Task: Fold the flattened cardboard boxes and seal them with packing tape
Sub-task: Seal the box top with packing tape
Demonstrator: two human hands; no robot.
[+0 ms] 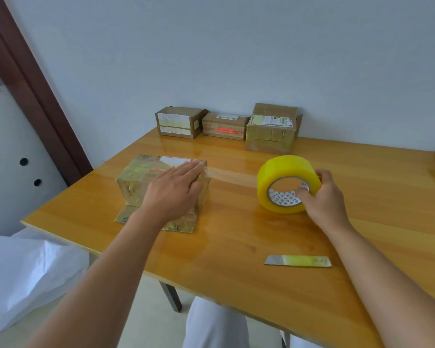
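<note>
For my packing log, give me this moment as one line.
left hand flat on brown cardboard box | right hand grips yellow packing tape roll | clear tape strip stretched between | not cut

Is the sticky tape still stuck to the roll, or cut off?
Still joined: a clear strip of tape stretches from the box to the yellow roll.

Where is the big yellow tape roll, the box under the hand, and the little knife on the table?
yellow tape roll (pixel 279 169): head view, on its outer yellow band.
box (pixel 133 183): head view, on its near left face.
little knife (pixel 304 261): head view, on its yellow handle.
</note>
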